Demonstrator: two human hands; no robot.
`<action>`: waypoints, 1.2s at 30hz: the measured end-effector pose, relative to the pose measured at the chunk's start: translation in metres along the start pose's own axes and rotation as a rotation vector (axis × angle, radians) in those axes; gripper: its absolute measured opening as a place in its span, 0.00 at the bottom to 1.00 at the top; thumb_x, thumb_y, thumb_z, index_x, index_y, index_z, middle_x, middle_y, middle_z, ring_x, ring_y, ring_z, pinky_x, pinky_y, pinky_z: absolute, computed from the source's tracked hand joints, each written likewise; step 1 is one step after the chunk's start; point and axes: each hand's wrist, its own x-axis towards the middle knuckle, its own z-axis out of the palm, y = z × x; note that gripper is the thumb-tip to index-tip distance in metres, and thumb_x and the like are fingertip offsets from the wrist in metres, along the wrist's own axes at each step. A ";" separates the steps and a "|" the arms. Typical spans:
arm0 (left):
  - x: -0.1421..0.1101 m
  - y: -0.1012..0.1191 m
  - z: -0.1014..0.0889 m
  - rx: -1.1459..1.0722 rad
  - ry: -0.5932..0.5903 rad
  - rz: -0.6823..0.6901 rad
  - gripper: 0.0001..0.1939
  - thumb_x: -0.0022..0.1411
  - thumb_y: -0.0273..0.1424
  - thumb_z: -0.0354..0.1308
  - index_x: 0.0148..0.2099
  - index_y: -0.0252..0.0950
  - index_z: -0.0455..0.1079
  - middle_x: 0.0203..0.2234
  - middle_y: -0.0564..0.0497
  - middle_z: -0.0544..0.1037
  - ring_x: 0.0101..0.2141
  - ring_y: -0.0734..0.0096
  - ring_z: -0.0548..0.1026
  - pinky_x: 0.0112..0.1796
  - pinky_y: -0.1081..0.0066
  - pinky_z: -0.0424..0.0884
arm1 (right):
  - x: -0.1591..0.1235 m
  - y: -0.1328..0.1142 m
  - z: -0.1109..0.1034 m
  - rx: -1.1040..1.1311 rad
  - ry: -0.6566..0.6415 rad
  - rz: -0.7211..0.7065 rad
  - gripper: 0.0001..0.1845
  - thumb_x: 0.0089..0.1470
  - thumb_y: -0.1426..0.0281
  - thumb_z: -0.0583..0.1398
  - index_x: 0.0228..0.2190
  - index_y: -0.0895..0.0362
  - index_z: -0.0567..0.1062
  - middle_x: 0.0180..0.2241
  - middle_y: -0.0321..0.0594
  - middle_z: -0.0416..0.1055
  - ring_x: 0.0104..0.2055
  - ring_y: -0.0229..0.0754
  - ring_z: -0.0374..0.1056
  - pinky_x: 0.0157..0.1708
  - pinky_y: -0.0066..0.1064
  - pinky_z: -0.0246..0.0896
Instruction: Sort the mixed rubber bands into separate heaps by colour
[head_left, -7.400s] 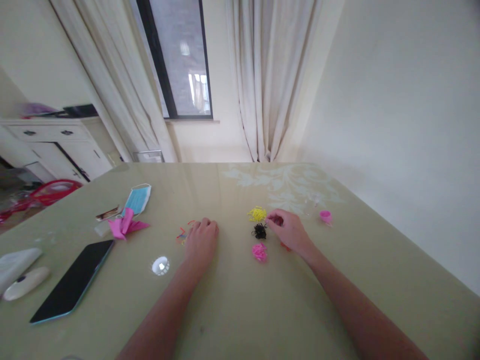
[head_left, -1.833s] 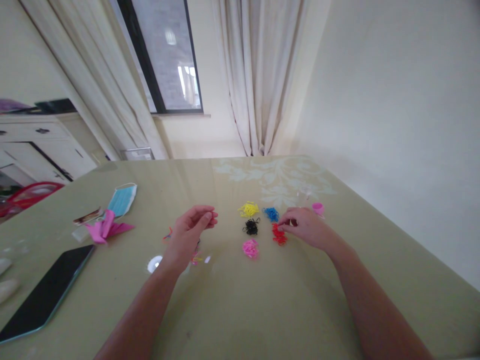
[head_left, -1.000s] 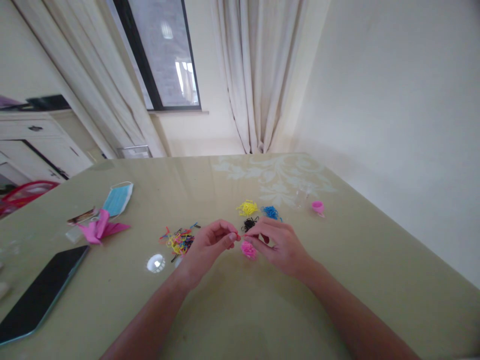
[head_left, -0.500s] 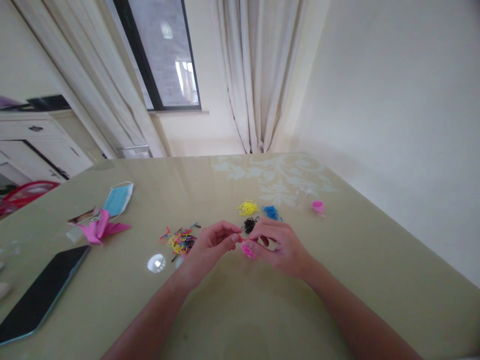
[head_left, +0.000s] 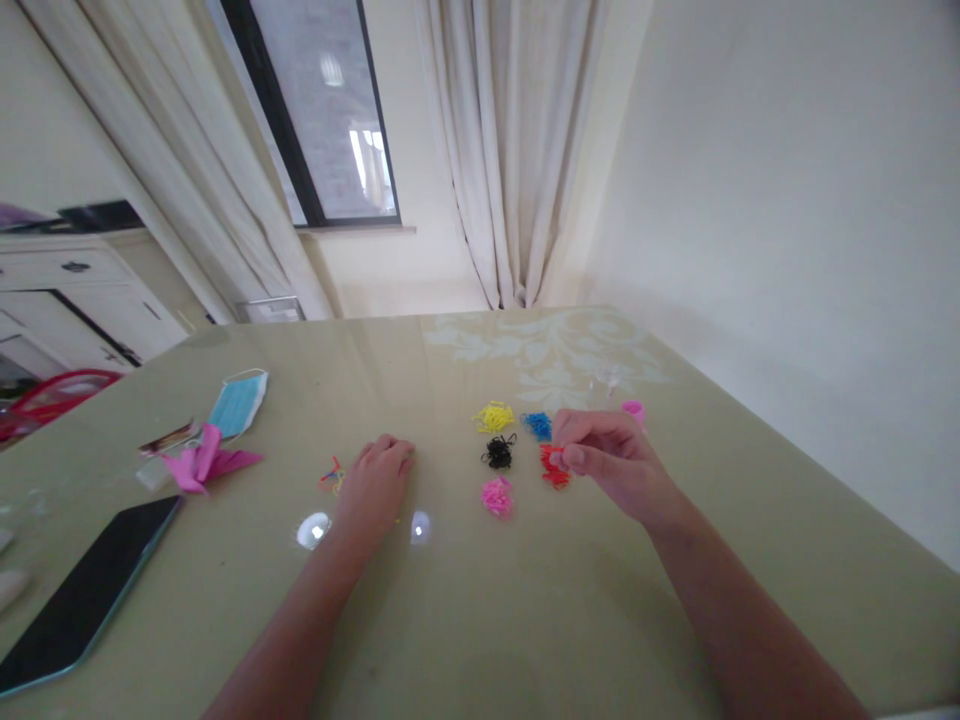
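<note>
My right hand point(head_left: 611, 465) hovers at the red pile of small rubber bands point(head_left: 555, 467), thumb and forefinger pinched on a red rubber band point(head_left: 557, 451). My left hand point(head_left: 377, 480) lies over the mixed-colour pile of rubber bands point(head_left: 334, 474), its fingers curled together with the tips hidden; most of that pile is covered. Between the hands are a yellow pile point(head_left: 493, 416), a black pile point(head_left: 498, 452) and a pink pile point(head_left: 496, 496). A blue pile point(head_left: 537, 425) sits just beyond my right fingers.
A pink cup-like piece point(head_left: 634, 409) is partly behind my right hand. To the left lie a dark phone-like slab point(head_left: 90, 590), a folded pink paper shape point(head_left: 206, 460) and a blue face mask point(head_left: 238, 402). A wall point(head_left: 825, 250) borders the table's right side.
The hands have moved apart. My right hand went right to the red pile with the red band; my left hand went back left onto the mixed pile.
</note>
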 end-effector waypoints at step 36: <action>-0.011 0.034 -0.018 -1.179 0.029 0.071 0.15 0.65 0.43 0.65 0.47 0.38 0.78 0.36 0.48 0.85 0.37 0.64 0.83 0.42 0.65 0.79 | 0.009 0.008 -0.020 -0.942 -0.069 0.135 0.16 0.65 0.63 0.64 0.26 0.56 0.79 0.25 0.37 0.73 0.27 0.39 0.65 0.30 0.31 0.55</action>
